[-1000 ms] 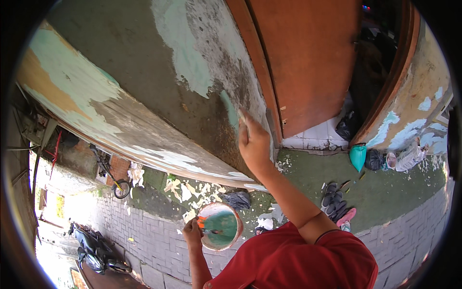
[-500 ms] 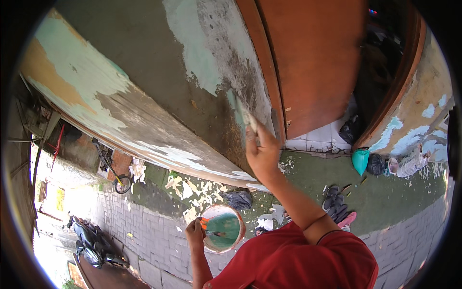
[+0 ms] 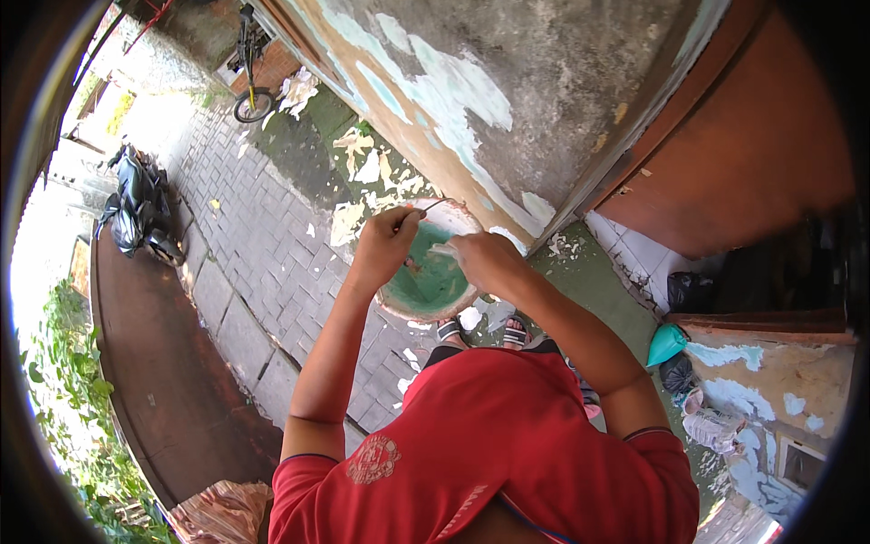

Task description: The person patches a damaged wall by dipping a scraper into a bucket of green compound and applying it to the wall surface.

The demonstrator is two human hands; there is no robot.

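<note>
My left hand [image 3: 391,234] is closed on the thin handle of a round pail [image 3: 462,218], holding it up in front of me. Green paint [image 3: 426,286] coats the inside. My right hand [image 3: 482,258] is closed on a pale tool [image 3: 446,248] at the pail's opening; whether it is a brush or scraper I cannot make out. A small, partly hidden object sits in the paint below my left hand. My sandalled feet [image 3: 513,333] show beyond the pail.
A patchy, peeling wall [image 3: 580,100] adjoins an orange-brown door [image 3: 743,136]. Bags [image 3: 669,343] and plastic items lie by the doorway, paint flakes [image 3: 372,168] on the ground. A scooter [image 3: 136,204] and bicycle [image 3: 254,102] stand along the paved alley [image 3: 245,208], beside a brown metal surface [image 3: 154,363].
My right hand has left the wall and come down to the pail. My left hand has raised the pail in front of me, and the view has tilted down.
</note>
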